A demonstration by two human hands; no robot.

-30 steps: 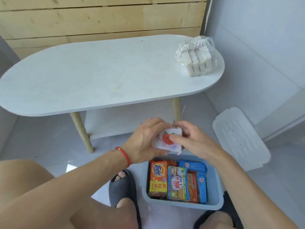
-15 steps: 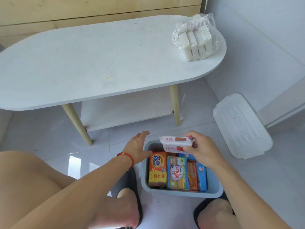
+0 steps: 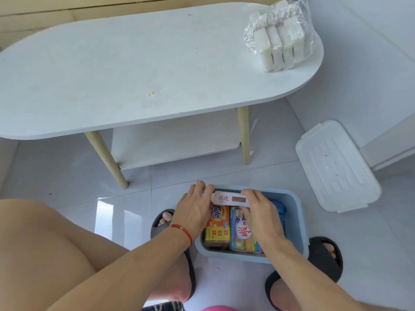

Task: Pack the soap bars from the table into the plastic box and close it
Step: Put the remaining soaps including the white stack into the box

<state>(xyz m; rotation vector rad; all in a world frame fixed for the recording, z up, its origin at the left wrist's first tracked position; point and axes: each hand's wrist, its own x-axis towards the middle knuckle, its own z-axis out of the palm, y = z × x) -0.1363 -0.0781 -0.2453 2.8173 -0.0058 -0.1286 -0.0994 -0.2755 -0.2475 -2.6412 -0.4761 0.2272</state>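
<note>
Both your hands, left (image 3: 195, 209) and right (image 3: 260, 217), gripped the white soap bar (image 3: 228, 199) over the box (image 3: 296, 223); packets beneath, lid (image 3: 336, 167) lay aside.

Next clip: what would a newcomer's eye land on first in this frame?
First, both hands, left hand and right hand, at the far end of the blue plastic box on the floor, pressing in a white soap bar beside the orange Tide bar. Next, the bag of white soap bars on the table's far right end, and the white lid lying on the floor to the right.
</note>
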